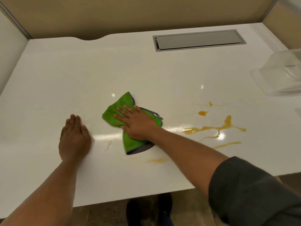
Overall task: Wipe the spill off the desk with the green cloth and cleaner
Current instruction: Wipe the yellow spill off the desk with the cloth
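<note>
Right hand (138, 124): flat grip, fingers spread, pressing cloth (117, 115) at tabletop (65, 75) centre.
Left hand (74, 137): open, flat, holding nothing.
Spill (211, 128): right of cloth, unwiped.

2 hands (74, 137) (136, 123), 1 green cloth (114, 113), 1 clear container (280, 74), 1 desk (81, 70).

Two bare forearms reach in from the bottom edge, no watch, ring or glove on the left hand (74, 137) or the right hand (138, 123). A dark charcoal short sleeve (254, 193), soft and slightly creased, covers the right upper arm to the elbow.
</note>
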The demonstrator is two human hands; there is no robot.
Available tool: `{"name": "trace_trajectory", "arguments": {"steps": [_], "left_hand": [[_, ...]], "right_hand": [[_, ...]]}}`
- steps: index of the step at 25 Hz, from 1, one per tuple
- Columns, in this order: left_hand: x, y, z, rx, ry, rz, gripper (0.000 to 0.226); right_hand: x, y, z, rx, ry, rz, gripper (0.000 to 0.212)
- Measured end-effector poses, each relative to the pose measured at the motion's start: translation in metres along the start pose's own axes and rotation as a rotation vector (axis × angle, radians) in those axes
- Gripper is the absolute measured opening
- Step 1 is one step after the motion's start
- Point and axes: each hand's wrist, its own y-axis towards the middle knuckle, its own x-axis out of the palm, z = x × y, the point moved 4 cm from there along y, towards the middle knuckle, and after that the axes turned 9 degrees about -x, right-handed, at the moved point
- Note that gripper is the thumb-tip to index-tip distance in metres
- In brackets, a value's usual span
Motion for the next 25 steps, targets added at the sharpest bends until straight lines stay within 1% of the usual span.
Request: {"name": "trace_trajectory", "arguments": {"steps": [1,2,3,5,8,10,13,17,22,25], "left_hand": [[0.001,-0.001,0.000,0.003,0.000,0.000,0.053],[0.002,-0.001,0.000,0.010,-0.001,-0.001,0.053],[0.001,-0.001,0.000,0.017,-0.005,0.001,0.053],[0.002,0.000,0.000,0.025,-0.007,0.006,0.053],[0.005,0.002,-0.002,0.050,-0.001,0.024,0.056],[0.005,0.003,-0.002,0.060,0.001,0.035,0.059],[0.004,0.002,-0.001,0.060,-0.011,0.039,0.057],[0.004,0.001,-0.002,0.056,-0.016,0.039,0.057],[0.003,0.002,-0.001,0.045,-0.022,0.028,0.056],[0.004,0.002,-0.001,0.035,-0.019,0.032,0.054]], "right_hand": [[-0.002,-0.013,0.015,-0.060,-0.007,0.010,0.054],[-0.005,-0.028,0.036,-0.080,-0.006,0.037,0.053],[-0.009,-0.045,0.063,-0.049,0.005,0.076,0.052],[-0.016,-0.086,0.127,0.145,0.021,0.154,0.053],[-0.028,-0.154,0.208,0.498,0.048,0.206,0.065],[-0.032,-0.192,0.242,0.638,0.066,0.210,0.065],[-0.031,-0.240,0.273,0.767,0.099,0.224,0.058],[-0.028,-0.295,0.284,0.921,0.142,0.302,0.056],[-0.023,-0.332,0.249,1.065,0.134,0.431,0.061],[-0.015,-0.330,0.221,1.173,0.136,0.414,0.063]]}}
